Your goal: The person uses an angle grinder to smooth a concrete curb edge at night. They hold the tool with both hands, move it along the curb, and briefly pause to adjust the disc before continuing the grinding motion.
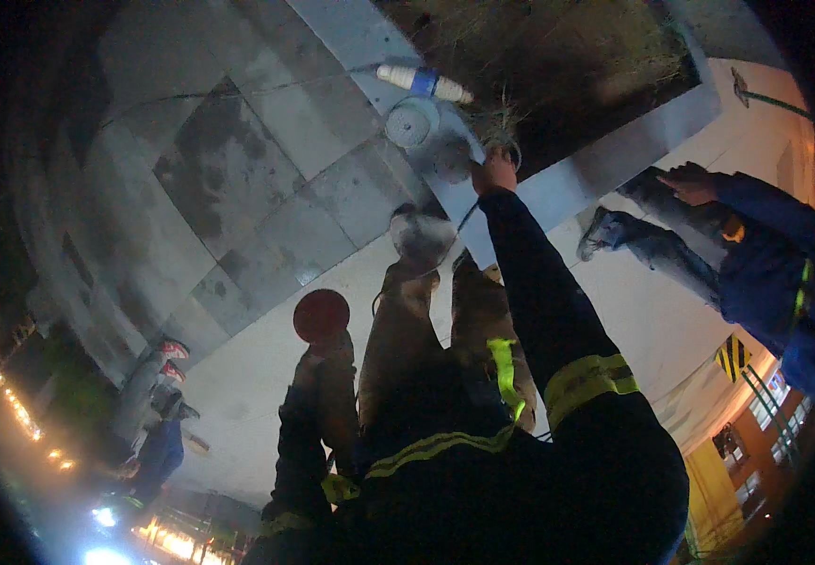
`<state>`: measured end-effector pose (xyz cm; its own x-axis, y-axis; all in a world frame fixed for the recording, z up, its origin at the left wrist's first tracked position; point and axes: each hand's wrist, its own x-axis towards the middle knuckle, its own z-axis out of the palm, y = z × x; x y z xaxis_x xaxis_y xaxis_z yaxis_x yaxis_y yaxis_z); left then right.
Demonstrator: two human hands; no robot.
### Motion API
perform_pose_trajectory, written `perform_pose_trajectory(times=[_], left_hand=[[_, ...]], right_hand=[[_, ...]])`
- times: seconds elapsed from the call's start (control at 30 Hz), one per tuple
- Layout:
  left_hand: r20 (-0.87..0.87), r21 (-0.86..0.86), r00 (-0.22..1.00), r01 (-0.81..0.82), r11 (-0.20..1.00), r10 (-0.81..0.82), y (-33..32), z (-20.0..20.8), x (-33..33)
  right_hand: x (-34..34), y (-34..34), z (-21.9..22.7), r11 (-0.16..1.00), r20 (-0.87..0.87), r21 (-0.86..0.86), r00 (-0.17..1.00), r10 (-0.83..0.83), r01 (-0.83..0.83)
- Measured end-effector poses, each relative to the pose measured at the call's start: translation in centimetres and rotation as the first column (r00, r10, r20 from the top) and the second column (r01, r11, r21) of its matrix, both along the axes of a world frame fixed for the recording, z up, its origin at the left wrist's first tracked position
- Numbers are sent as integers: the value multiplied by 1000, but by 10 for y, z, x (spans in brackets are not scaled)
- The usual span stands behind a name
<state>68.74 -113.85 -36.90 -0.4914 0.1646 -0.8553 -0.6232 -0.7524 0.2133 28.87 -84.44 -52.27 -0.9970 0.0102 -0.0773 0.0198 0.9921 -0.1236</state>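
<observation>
My right hand [495, 172] reaches over the corner of the stone planter ledge [582, 179]. Its fingers are closed, and what they hold is hidden among dry twigs and a rounded rim. Close by on the ledge lie a white tapered roll with a blue band [423, 82] and a pale round textured piece [407, 125]. A pale, rounded, see-through thing [422, 237] shows near my feet. My left arm [294, 452] hangs low at the left, beside a red disc [321, 315] above a dark shape; darkness hides the left fingers.
Dark soil with dry stalks [558, 75] fills the planter. A thin cord [238, 95] runs left across the paving [228, 160]. One person in blue [756, 245] stands at the right; another [158, 443] is at the lower left. A striped yellow-black sign [733, 358] stands at the right.
</observation>
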Motion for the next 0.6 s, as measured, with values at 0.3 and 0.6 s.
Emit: perform_pose_trajectory(times=[0.3, 0.6], left_hand=[[219, 79, 965, -167, 983, 146, 18, 4, 47], [159, 123, 978, -154, 980, 134, 31, 12, 25]], right_hand=[[-15, -129, -36, 798, 54, -107, 798, 601, -593], [-32, -57, -33, -86, 378, -924, 925, -42, 373]])
